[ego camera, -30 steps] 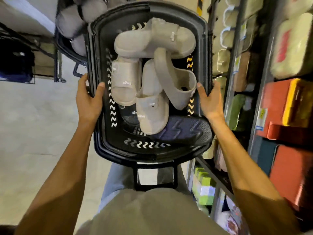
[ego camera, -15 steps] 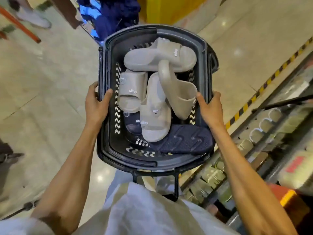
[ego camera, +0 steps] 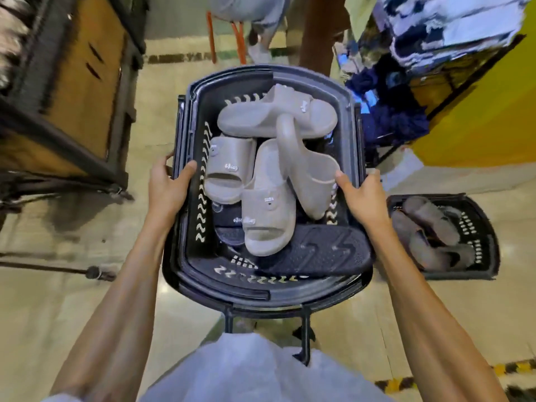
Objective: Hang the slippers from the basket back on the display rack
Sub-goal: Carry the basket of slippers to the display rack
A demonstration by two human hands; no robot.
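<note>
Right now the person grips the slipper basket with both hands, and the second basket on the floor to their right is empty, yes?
Not empty. The head view shows the second basket holding brown slippers. The left hand and right hand do grip the slipper basket.

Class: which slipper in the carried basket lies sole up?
The dark navy slipper across the basket's near end, closest to the person. Its zigzag tread faces up; the grey slippers show their straps instead.

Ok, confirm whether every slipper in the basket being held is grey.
No: a dark navy slipper lies sole up at the near end of the basket, next to the grey slippers.
</note>
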